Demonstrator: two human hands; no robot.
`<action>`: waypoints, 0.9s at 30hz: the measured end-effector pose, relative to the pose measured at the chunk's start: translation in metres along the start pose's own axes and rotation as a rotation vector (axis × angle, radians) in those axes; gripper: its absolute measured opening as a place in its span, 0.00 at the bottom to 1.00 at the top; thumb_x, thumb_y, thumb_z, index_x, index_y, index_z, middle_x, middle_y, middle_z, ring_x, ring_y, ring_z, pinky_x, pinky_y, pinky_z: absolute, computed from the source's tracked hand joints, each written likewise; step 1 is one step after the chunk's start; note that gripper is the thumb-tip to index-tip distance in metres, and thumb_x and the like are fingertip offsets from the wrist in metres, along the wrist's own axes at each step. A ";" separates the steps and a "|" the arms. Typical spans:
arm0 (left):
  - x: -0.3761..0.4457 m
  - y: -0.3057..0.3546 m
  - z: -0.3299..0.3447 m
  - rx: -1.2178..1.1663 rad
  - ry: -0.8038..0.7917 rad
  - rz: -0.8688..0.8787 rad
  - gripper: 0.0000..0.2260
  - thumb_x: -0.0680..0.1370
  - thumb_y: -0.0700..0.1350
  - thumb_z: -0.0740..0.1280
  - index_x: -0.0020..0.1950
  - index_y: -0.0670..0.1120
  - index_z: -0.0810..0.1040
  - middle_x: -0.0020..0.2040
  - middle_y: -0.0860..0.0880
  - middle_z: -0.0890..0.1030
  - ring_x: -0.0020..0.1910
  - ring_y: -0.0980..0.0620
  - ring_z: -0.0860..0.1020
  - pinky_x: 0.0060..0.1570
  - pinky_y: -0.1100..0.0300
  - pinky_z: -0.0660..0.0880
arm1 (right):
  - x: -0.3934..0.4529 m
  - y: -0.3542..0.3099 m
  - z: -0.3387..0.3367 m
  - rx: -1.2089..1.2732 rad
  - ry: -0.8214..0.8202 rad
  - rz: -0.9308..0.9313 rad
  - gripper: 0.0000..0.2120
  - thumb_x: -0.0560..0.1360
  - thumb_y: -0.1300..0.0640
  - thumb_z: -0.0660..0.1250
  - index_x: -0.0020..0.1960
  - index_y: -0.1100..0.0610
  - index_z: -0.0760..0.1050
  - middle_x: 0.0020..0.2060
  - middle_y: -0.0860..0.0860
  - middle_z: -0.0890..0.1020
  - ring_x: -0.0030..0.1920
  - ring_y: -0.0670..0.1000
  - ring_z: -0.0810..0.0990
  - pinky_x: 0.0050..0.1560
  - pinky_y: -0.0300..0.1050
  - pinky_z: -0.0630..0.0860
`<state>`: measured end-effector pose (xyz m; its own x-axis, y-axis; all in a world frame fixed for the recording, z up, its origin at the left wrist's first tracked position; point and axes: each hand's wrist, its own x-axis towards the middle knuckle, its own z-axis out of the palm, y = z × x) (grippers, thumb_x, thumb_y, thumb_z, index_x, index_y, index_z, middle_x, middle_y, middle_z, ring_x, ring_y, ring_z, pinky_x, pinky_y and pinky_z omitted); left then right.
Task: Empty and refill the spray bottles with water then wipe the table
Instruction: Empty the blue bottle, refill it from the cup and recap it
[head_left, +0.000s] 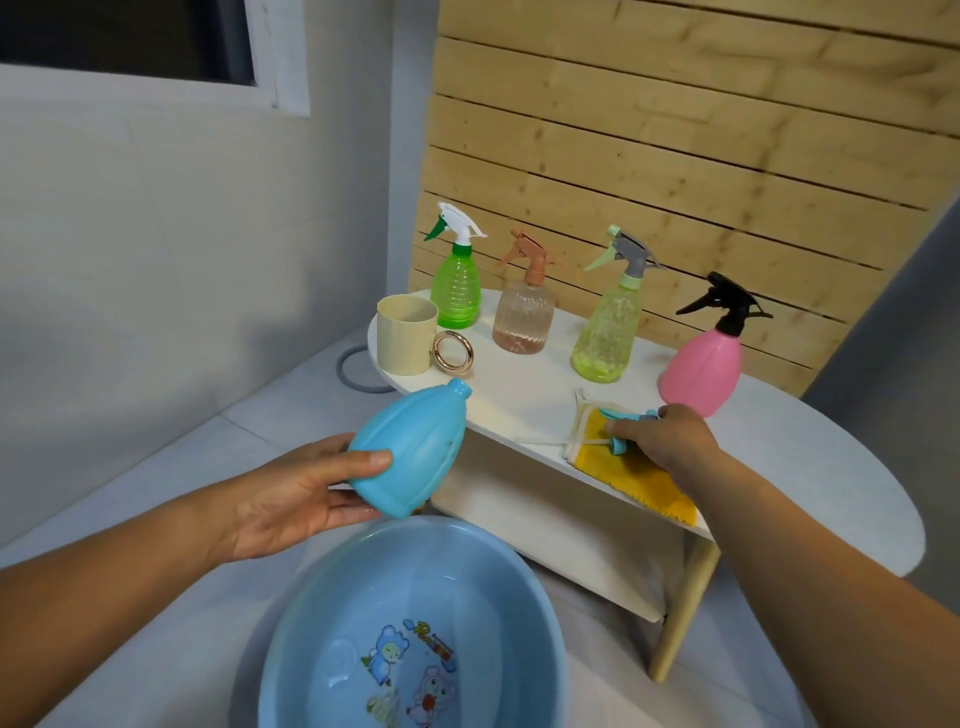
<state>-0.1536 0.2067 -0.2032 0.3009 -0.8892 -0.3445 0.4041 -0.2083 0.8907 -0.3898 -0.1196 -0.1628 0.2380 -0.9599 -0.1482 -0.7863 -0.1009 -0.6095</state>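
Hands at work over a white surface (519, 400): the left hand (291, 493) grips a capless blue bottle (410, 452), tilted, above a blue basin (415, 623) on the floor, while the right hand (665, 436) pinches its blue spray head (621, 415) over a yellow cloth (623, 467). Farther back stand green (456, 291), clear pink (523, 317), yellow-green (608, 332) and pink (704, 364) spray bottles, with a cream cup (405, 340) at far left.

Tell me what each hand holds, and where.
Left hand grips the blue bottle by its base; right hand grips the blue spray head, over the yellow cloth.
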 end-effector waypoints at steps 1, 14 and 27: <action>0.001 -0.001 0.001 0.019 -0.029 -0.006 0.39 0.63 0.52 0.87 0.71 0.46 0.79 0.66 0.42 0.84 0.65 0.43 0.83 0.56 0.56 0.83 | 0.001 0.000 -0.001 -0.032 0.006 0.003 0.32 0.67 0.41 0.79 0.60 0.58 0.72 0.53 0.57 0.77 0.54 0.59 0.77 0.56 0.56 0.78; 0.004 -0.017 -0.009 0.201 0.036 -0.032 0.49 0.59 0.43 0.87 0.75 0.52 0.67 0.68 0.44 0.79 0.63 0.48 0.83 0.62 0.52 0.82 | -0.031 -0.091 0.046 0.241 -0.111 -0.478 0.09 0.79 0.50 0.70 0.52 0.55 0.83 0.43 0.50 0.85 0.40 0.52 0.85 0.39 0.43 0.78; -0.003 -0.063 -0.016 0.380 0.096 0.038 0.44 0.66 0.39 0.85 0.73 0.61 0.65 0.66 0.51 0.78 0.59 0.59 0.82 0.57 0.57 0.82 | -0.017 -0.176 0.136 0.340 -0.413 -0.289 0.15 0.83 0.47 0.61 0.44 0.57 0.73 0.36 0.55 0.76 0.29 0.51 0.73 0.23 0.37 0.69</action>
<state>-0.1657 0.2289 -0.2630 0.3961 -0.8609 -0.3194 0.0482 -0.3278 0.9435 -0.1777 -0.0502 -0.1593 0.6702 -0.7179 -0.1881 -0.4470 -0.1881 -0.8745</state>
